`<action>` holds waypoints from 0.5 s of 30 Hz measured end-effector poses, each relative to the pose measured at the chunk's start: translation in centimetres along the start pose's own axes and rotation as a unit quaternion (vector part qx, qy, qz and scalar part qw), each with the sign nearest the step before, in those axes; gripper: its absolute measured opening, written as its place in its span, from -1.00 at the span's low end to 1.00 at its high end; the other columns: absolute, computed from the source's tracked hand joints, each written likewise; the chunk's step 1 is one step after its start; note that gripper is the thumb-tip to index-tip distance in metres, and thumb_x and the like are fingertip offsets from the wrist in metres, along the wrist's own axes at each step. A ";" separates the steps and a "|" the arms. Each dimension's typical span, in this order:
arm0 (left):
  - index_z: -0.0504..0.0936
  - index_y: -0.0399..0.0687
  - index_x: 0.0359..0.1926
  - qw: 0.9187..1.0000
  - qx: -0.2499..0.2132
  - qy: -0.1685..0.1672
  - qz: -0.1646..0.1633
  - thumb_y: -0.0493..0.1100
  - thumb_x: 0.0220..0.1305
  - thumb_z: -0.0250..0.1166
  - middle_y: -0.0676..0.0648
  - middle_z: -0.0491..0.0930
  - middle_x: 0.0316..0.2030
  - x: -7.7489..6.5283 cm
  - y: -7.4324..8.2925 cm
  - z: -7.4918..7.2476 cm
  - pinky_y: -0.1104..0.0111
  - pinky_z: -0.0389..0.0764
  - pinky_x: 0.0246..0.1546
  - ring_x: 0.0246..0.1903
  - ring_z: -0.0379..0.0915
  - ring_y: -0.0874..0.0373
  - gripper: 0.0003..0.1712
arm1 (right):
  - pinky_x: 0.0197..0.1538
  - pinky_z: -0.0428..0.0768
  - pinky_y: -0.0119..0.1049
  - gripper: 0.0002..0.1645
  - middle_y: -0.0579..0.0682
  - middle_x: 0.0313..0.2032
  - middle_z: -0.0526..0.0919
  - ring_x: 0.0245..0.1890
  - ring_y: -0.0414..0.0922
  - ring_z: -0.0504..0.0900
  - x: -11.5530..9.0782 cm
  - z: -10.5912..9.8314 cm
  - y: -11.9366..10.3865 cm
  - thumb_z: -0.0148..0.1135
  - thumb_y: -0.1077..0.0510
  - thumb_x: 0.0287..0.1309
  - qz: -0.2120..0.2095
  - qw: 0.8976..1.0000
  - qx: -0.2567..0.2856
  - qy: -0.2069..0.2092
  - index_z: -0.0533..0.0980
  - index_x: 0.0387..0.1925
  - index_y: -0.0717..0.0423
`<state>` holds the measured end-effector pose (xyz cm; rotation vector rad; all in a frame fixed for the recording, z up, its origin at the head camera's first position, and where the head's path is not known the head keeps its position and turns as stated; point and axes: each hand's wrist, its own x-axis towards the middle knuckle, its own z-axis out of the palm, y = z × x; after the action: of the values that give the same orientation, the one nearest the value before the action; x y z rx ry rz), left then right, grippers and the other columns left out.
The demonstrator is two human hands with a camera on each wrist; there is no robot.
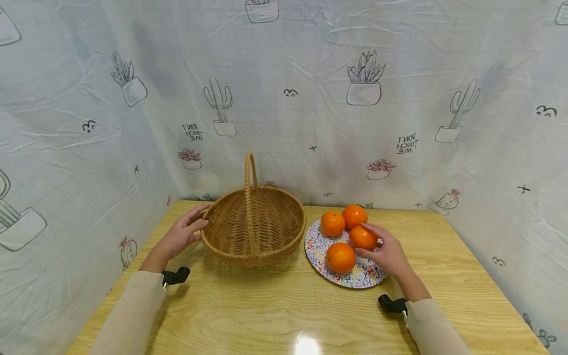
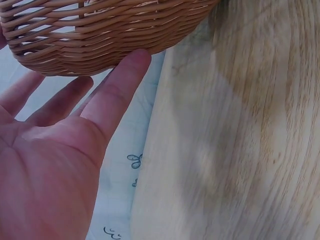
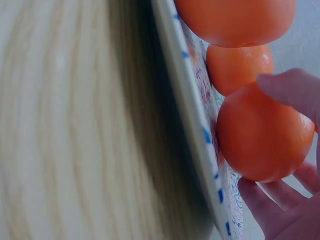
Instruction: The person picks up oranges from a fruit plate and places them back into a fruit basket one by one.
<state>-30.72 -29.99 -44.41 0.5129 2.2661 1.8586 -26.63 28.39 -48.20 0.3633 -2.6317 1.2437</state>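
A wicker basket [image 1: 222, 236] with a tall arched handle stands on the table, left of centre. My left hand [image 1: 184, 232] rests against its left side; in the left wrist view the fairly straight fingers [image 2: 117, 95] meet the woven wall [image 2: 115, 45]. To the right, a round plate [image 1: 317, 254] with a colourful pattern carries several oranges. With thumb and fingers on opposite sides, my right hand [image 1: 388, 251] grips the orange [image 1: 361, 238] at the plate's right. In the right wrist view this orange [image 3: 262, 132] sits between the thumb [image 3: 290, 90] and the fingers, close against the plate.
Another orange [image 1: 340, 258] lies at the plate's front, and two more oranges [image 1: 332, 224] lie at its back. The wooden table [image 1: 248, 310] ends at a pale curtain [image 1: 288, 123] with cactus drawings, which stands behind and on both sides.
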 end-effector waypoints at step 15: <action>-0.08 -0.08 0.66 1.000 -0.007 -0.003 -0.003 -0.07 0.61 0.09 -0.39 -0.04 0.57 0.0 0.1 0.0 0.30 0.72 0.02 0.23 0.47 0.29 -0.20 | 0.23 0.60 0.14 -0.09 0.26 0.42 0.40 0.31 0.28 0.47 0.2 -1.1 -0.3 0.55 -0.04 0.13 0.041 0.999 0.000 -0.004 0.39 0.46 0.05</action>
<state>-30.73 -29.98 -44.33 0.5093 2.2465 1.8668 -26.64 29.04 -47.24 0.2635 -2.6781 1.2696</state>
